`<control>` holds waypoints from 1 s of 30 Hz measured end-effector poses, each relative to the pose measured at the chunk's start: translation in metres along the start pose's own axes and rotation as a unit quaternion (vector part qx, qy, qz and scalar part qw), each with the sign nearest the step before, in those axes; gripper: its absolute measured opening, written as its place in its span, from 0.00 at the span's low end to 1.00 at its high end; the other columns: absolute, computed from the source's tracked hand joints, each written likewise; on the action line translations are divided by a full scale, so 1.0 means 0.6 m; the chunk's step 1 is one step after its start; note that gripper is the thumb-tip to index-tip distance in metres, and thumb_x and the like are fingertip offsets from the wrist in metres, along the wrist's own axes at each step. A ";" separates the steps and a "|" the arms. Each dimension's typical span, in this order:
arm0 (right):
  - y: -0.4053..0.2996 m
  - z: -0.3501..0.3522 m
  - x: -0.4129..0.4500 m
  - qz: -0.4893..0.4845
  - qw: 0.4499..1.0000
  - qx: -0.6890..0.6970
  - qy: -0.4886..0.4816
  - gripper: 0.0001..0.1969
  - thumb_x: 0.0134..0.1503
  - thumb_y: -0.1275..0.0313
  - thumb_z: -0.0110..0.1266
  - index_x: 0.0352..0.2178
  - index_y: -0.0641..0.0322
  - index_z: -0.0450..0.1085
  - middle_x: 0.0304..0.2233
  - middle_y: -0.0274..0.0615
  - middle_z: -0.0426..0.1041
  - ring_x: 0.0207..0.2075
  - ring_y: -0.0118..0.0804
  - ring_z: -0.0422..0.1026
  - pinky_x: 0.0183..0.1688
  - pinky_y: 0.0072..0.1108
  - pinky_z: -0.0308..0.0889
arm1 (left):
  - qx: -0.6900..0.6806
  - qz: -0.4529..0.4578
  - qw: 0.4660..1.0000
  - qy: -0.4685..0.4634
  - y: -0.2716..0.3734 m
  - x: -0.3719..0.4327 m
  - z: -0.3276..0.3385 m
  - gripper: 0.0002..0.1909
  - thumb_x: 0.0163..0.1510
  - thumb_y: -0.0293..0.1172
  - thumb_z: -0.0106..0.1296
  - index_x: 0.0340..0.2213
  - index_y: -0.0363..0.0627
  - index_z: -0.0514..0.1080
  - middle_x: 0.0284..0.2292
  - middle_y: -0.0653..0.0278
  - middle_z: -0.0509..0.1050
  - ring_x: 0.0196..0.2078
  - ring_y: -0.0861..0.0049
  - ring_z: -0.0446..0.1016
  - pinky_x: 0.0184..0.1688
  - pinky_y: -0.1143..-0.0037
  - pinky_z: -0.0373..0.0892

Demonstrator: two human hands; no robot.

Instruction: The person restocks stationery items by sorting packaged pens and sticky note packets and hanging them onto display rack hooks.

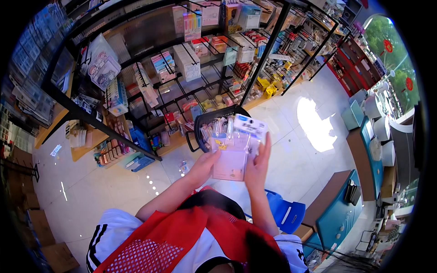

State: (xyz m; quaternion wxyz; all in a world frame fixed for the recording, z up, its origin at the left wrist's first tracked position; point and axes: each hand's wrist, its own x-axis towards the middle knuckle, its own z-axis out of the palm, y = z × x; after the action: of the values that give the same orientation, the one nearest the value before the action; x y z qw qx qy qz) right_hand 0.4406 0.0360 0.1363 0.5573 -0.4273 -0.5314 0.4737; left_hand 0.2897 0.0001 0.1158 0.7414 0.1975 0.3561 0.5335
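Note:
Between my two hands is a clear plastic package (pixel 229 164) holding what looks like pink and lilac note pads with small printed figures. My left hand (pixel 203 166) grips its left edge, thumb on the front. On the other side, my right hand (pixel 258 167) holds the right edge with a finger pointing up. A white and blue header card (pixel 251 125) tops a package at the upper right; whether it belongs to the same package I cannot tell. Just beyond, partly covered by the package, is a black shopping basket (pixel 201 131) with several clear-wrapped items (pixel 222 126) inside.
A black-framed display rack (pixel 177 90) with peg hooks and packaged stationery stretches across the front. Its wooden base shelf (pixel 174 143) runs behind the basket. A blue plastic chair (pixel 290 213) stands close on the right, beside a teal-topped counter (pixel 338 215). Cardboard boxes (pixel 59 257) sit at lower left.

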 end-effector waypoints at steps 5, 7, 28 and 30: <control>0.059 0.006 0.019 0.150 0.970 0.120 -0.146 0.21 0.51 0.79 0.41 0.49 0.67 0.55 0.45 0.45 0.62 0.46 0.33 0.62 0.46 0.17 0.56 | 0.051 0.040 0.997 0.052 0.011 0.052 -0.019 0.19 0.56 0.40 0.38 0.42 0.35 0.63 0.37 0.63 0.69 0.38 0.79 0.69 0.43 0.79 0.63; 0.054 0.024 0.053 0.130 0.976 0.024 -0.171 0.19 0.52 0.77 0.42 0.47 0.68 0.56 0.41 0.43 0.63 0.42 0.30 0.63 0.43 0.17 0.58 | 0.097 0.077 0.986 0.112 0.018 0.075 -0.027 0.19 0.56 0.38 0.39 0.43 0.35 0.63 0.37 0.63 0.69 0.38 0.79 0.68 0.43 0.79 0.64; 0.077 0.104 0.520 0.098 0.982 0.142 -0.078 0.22 0.51 0.81 0.42 0.49 0.69 0.50 0.41 0.45 0.65 0.42 0.29 0.65 0.43 0.18 0.61 | 0.066 0.365 0.914 0.164 0.237 0.373 -0.025 0.27 0.49 0.17 0.40 0.52 0.38 0.52 0.48 0.58 0.61 0.47 0.74 0.64 0.49 0.75 0.62; 0.072 0.105 0.560 0.078 0.982 0.143 -0.099 0.27 0.48 0.84 0.43 0.51 0.69 0.46 0.42 0.46 0.64 0.43 0.30 0.64 0.44 0.18 0.60 | 0.018 0.370 0.907 0.202 0.245 0.375 -0.022 0.29 0.48 0.18 0.40 0.53 0.39 0.49 0.49 0.59 0.60 0.48 0.73 0.64 0.48 0.76 0.62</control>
State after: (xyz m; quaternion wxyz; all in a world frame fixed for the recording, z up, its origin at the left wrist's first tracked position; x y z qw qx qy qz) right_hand 0.3703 0.3725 0.1616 0.5186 -0.3340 -0.4759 0.6269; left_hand 0.2242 0.2604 0.1347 0.3992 0.2163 0.4095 0.7913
